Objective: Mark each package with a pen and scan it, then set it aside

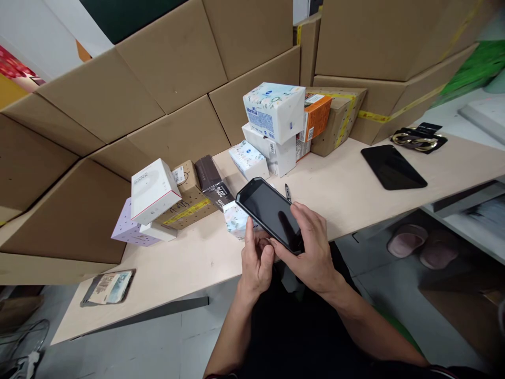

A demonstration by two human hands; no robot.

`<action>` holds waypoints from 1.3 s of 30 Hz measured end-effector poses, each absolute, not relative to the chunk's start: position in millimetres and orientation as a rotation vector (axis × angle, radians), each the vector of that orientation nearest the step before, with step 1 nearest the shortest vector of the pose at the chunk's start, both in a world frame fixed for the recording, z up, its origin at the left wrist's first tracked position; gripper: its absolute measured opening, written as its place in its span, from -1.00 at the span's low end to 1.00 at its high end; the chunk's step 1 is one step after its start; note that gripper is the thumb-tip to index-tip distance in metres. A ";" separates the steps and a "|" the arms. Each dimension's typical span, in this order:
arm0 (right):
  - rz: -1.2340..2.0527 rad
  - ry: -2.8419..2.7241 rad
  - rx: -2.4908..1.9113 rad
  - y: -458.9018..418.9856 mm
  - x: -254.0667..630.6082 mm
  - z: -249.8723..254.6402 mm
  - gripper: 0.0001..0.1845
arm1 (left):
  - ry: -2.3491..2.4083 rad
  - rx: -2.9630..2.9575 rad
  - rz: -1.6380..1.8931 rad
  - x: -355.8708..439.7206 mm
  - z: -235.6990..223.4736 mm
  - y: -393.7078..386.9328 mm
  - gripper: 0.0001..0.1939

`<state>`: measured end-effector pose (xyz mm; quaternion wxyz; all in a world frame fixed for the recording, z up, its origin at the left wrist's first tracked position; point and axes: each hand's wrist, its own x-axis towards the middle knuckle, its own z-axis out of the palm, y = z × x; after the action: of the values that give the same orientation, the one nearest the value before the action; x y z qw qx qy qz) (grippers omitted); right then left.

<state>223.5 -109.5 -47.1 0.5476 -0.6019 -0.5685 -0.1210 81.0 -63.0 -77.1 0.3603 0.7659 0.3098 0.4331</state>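
A black smartphone (270, 210) with a thick rugged case and a dark screen is held tilted above the front edge of the table. My right hand (313, 255) grips its near right end, thumb along the lower edge and fingers along the opposite one. At the lower left edge, my left hand (256, 263) holds the phone too, its index finger stretched up beside the case and the others curled partly underneath. Just behind the phone lies a floral tissue pack (235, 220), partly covered by it. A small dark pen-like object (288, 192) rests beyond the right fingers.
Stacked boxes and tissue packs (274, 113) stand at the back. Left of them are a white box (153, 189), a brown carton (187, 202) and a purple box (132, 226). A black tablet-like slab (393, 167) lies right, a flat packet (109, 287) left. Cardboard walls (177, 126) border the table.
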 end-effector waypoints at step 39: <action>-0.273 -1.340 -1.417 -106.2 226.3 -50.2 -0.22 | 0.755 1.668 1.029 79.6 -73.5 -63.8 -0.25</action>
<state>226.3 -106.2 -50.2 0.5530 -0.5995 -0.5669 -0.1154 79.6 -63.8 -73.5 0.4977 0.6888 0.3119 0.4249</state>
